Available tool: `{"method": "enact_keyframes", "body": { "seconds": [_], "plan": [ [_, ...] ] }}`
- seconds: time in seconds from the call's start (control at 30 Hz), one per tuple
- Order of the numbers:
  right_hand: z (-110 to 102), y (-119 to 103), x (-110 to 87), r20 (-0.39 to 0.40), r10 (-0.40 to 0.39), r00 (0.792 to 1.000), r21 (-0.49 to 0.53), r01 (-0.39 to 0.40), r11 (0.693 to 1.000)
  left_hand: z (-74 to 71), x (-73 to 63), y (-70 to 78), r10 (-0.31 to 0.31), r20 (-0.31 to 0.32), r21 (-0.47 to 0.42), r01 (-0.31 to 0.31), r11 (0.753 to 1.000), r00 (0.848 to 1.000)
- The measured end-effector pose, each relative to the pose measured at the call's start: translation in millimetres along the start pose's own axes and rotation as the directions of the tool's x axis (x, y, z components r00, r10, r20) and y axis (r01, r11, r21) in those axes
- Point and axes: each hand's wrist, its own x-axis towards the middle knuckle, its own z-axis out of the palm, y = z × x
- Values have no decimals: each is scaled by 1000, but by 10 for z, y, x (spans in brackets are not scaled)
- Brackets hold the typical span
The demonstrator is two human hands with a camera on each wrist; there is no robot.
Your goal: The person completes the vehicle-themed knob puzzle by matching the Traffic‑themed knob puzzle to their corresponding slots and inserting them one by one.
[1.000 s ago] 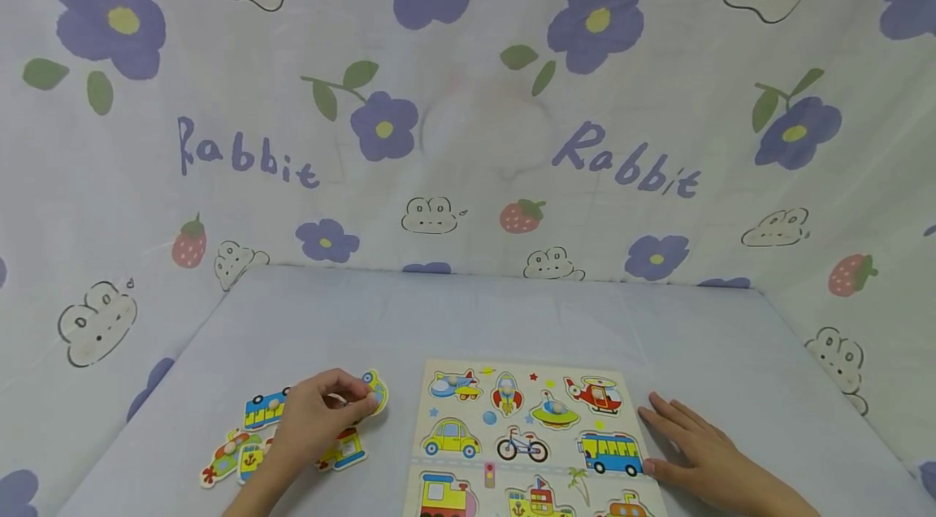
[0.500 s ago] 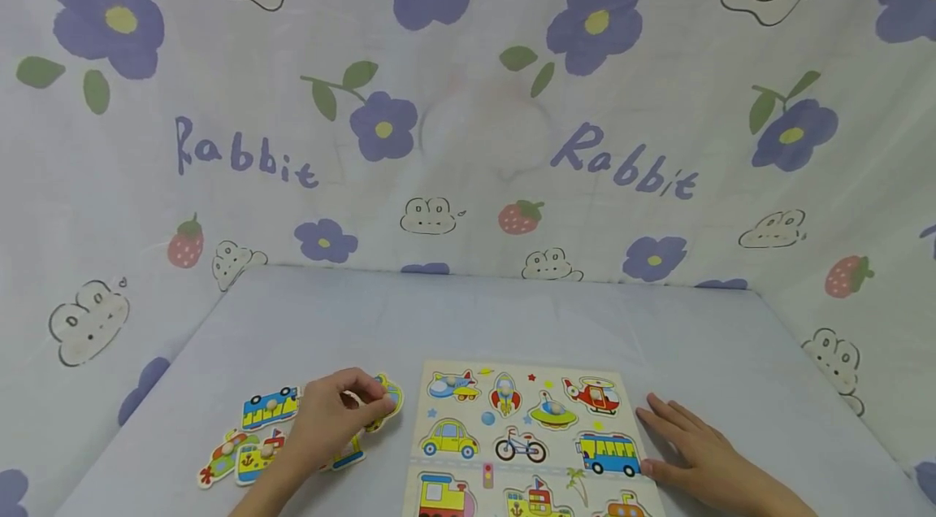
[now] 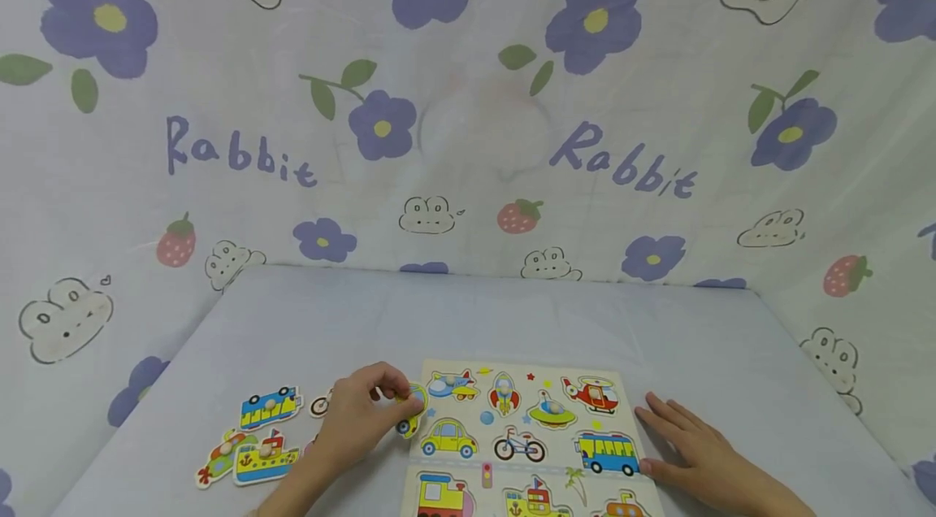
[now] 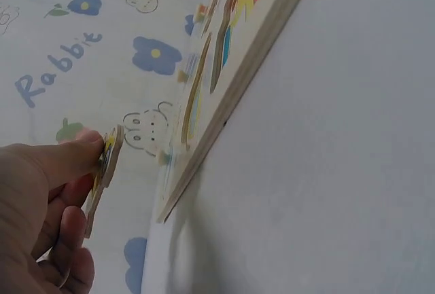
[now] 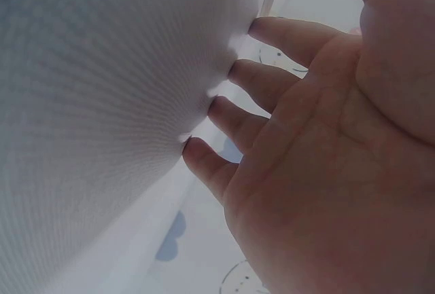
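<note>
My left hand [image 3: 366, 415] pinches a yellow wooden car puzzle piece [image 3: 413, 411] between thumb and fingers, at the left edge of the puzzle board [image 3: 486, 442]. In the left wrist view the car piece [image 4: 113, 155] is seen edge-on, held up off the table and apart from the board [image 4: 234, 94]. The board's car picture [image 3: 449, 440] lies just right of the held piece. My right hand [image 3: 691, 452] rests at the board's right edge with fingers spread; in the right wrist view its fingertips [image 5: 197, 150] touch the white tabletop.
Left of the board lie a bus piece [image 3: 270, 407], a ship piece [image 3: 269, 460], a submarine piece [image 3: 221, 458] and a partly hidden bicycle piece [image 3: 320, 403]. Knobbed plane [image 3: 453, 384], rocket [image 3: 504, 393], saucer [image 3: 553, 410] and helicopter [image 3: 594, 393] pieces sit in the board. A patterned curtain hangs behind.
My left hand has carried the car piece rightward from the loose pieces to the board's left edge, uncovering more of the ship piece and part of the bicycle. My right hand has stayed put.
</note>
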Motion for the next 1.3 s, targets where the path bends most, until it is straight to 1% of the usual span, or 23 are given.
{"method": "enact_keyframes", "body": {
  "seconds": [0.23, 0.3, 0.43, 0.6, 0.67, 0.83, 0.87, 0.93, 1.03, 1.07, 1.13, 1.3],
  "plan": [
    [-23, -5, -12, -10, -34, 999, -1, 34, 999, 155, 11, 106, 11, 22, -5, -11, 1000, 1000],
    [-25, -3, -11, -11, -41, 999, -3, 41, 999, 201, 13, 120, 20, 24, 1, -20, 1000, 1000],
    [-22, 8, -9, -17, -60, 998, -10, 60, 998, 275, 18, 145, 15, 21, 19, -16, 1000, 1000],
    [-25, 18, -1, -20, -68, 997, -16, 67, 998, 355, 10, 184, -14, 39, 18, 13, 1000, 999],
    [-24, 21, 4, -18, -65, 998, -18, 64, 998, 395, -3, 189, -23, 37, 18, 22, 1000, 999],
    [-10, 27, 5, -18, -63, 998, -16, 63, 998, 488, -51, 208, -72, -10, 11, 72, 997, 997],
    [-8, 27, 4, -19, -63, 998, -16, 63, 998, 501, -59, 216, -90, -17, 10, 90, 996, 996],
    [-3, 26, 5, -20, -61, 998, -16, 60, 998, 524, -74, 218, -118, -20, 7, 118, 993, 993],
    [-1, 20, 2, -21, -59, 998, -17, 59, 998, 540, -92, 221, -137, -10, 2, 137, 991, 990],
    [-2, 19, 1, -22, -62, 998, -18, 62, 998, 549, -94, 215, -147, -1, 6, 147, 989, 989],
    [-3, 16, -3, -21, -61, 998, -13, 61, 998, 556, -102, 211, -147, 17, 1, 147, 989, 989],
    [-4, 18, -7, -19, -57, 998, -5, 57, 998, 573, -110, 194, -172, 70, 25, 171, 985, 983]
  ]
}}
